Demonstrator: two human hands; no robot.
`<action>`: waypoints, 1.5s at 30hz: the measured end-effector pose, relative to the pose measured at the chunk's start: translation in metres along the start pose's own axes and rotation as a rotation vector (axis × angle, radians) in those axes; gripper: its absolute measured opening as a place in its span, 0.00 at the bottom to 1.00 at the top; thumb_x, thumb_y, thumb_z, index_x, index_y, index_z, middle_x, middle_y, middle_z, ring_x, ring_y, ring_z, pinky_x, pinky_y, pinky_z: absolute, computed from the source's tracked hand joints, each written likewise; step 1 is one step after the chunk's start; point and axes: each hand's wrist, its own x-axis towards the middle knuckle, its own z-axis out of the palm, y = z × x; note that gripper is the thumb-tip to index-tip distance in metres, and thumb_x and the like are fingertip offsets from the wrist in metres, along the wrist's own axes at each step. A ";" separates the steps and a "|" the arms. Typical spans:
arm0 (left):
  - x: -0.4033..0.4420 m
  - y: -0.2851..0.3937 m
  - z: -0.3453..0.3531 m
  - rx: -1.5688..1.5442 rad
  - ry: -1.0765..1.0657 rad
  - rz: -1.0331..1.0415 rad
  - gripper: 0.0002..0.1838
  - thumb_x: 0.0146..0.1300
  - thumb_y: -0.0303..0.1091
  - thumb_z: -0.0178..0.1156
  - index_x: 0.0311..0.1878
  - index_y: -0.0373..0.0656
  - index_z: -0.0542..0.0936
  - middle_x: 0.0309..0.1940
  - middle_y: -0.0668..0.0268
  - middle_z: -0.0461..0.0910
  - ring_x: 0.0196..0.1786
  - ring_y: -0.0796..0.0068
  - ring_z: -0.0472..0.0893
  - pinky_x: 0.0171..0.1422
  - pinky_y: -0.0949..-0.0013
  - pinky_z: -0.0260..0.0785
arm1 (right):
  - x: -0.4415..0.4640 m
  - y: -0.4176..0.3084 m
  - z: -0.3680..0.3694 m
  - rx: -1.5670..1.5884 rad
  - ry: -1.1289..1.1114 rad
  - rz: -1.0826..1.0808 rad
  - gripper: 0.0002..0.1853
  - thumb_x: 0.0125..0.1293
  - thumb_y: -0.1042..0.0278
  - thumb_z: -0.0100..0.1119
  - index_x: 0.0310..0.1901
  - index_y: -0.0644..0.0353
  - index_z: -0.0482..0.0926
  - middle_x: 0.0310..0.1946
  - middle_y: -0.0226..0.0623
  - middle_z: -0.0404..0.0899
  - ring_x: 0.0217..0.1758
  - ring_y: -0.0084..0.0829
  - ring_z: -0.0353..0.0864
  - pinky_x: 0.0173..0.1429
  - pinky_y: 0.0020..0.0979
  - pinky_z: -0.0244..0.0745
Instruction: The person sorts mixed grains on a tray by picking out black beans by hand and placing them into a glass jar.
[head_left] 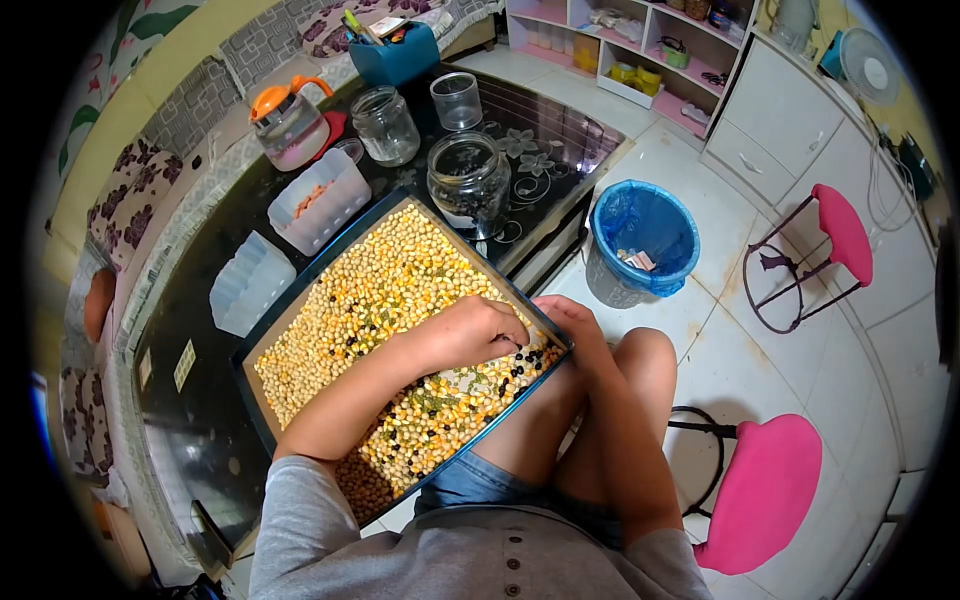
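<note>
A blue-edged tray (262,412) full of mixed beans and corn (340,300) rests partly on the dark table and partly over the person's lap. My left hand (468,330) reaches across the beans near the tray's right side, fingers curled down; what they hold, if anything, is hidden. Beside the tray's right corner is my right hand (570,318), its fingers bent close to the rim and partly hidden. Black beans (520,370) lie in front of the hands. Beyond the tray stands an open glass jar (468,185) with dark contents.
White plastic baskets (250,285), another glass jar (386,130), a clear cup (456,102), an orange-lidded pitcher (290,128) and a teal box (395,58) stand on the table (190,430). To the right are a blue-lined bin (645,240) and pink stools (765,490).
</note>
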 end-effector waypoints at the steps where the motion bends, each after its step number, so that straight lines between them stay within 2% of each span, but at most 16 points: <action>1: 0.000 0.001 0.001 0.005 -0.031 0.001 0.08 0.49 0.25 0.62 0.35 0.40 0.80 0.33 0.61 0.80 0.35 0.63 0.80 0.42 0.67 0.73 | 0.000 0.000 0.000 0.003 -0.004 -0.006 0.12 0.66 0.65 0.49 0.44 0.62 0.76 0.35 0.26 0.78 0.39 0.15 0.73 0.47 0.17 0.66; 12: 0.005 -0.002 0.006 0.116 -0.087 -0.017 0.07 0.48 0.25 0.62 0.32 0.39 0.78 0.30 0.60 0.79 0.34 0.59 0.80 0.41 0.63 0.72 | 0.001 0.002 -0.001 -0.021 0.026 0.006 0.12 0.66 0.65 0.49 0.44 0.62 0.76 0.36 0.27 0.77 0.40 0.15 0.72 0.48 0.17 0.66; 14: 0.006 0.000 0.005 0.123 -0.140 -0.057 0.06 0.47 0.25 0.61 0.31 0.38 0.77 0.27 0.59 0.78 0.30 0.60 0.79 0.38 0.64 0.71 | 0.000 0.002 -0.001 -0.019 0.031 0.012 0.11 0.66 0.65 0.49 0.44 0.62 0.76 0.36 0.27 0.77 0.40 0.15 0.72 0.48 0.17 0.66; 20: 0.005 0.003 0.001 -0.015 -0.106 -0.125 0.06 0.46 0.24 0.59 0.30 0.39 0.77 0.24 0.61 0.77 0.26 0.66 0.78 0.34 0.68 0.71 | 0.001 0.003 0.000 0.018 0.024 0.025 0.11 0.66 0.65 0.49 0.44 0.62 0.76 0.35 0.25 0.77 0.39 0.15 0.72 0.48 0.17 0.65; 22: 0.005 0.000 0.004 -0.009 -0.092 -0.098 0.05 0.47 0.24 0.60 0.30 0.39 0.78 0.24 0.61 0.77 0.26 0.66 0.78 0.34 0.68 0.71 | 0.002 0.003 0.000 -0.005 0.054 0.011 0.11 0.64 0.66 0.50 0.42 0.64 0.76 0.34 0.28 0.77 0.37 0.17 0.74 0.45 0.19 0.68; 30: 0.006 0.000 0.005 -0.034 -0.137 -0.098 0.05 0.48 0.25 0.63 0.31 0.39 0.79 0.28 0.62 0.79 0.30 0.68 0.80 0.36 0.70 0.72 | -0.002 -0.002 0.003 0.003 0.040 -0.004 0.12 0.64 0.66 0.50 0.43 0.64 0.76 0.35 0.29 0.78 0.38 0.17 0.74 0.45 0.19 0.68; 35: 0.006 -0.004 0.010 0.026 -0.099 -0.023 0.06 0.47 0.25 0.64 0.31 0.39 0.79 0.30 0.62 0.79 0.32 0.64 0.80 0.39 0.68 0.72 | 0.000 0.001 0.000 -0.014 0.013 -0.006 0.12 0.66 0.66 0.48 0.44 0.63 0.76 0.35 0.26 0.77 0.39 0.16 0.72 0.47 0.18 0.66; 45: 0.006 0.010 0.004 0.110 -0.134 -0.045 0.06 0.48 0.26 0.62 0.31 0.39 0.80 0.32 0.60 0.80 0.35 0.61 0.80 0.43 0.65 0.73 | 0.000 0.001 0.000 -0.016 0.017 0.019 0.12 0.66 0.64 0.49 0.43 0.63 0.76 0.36 0.27 0.77 0.39 0.16 0.72 0.47 0.18 0.66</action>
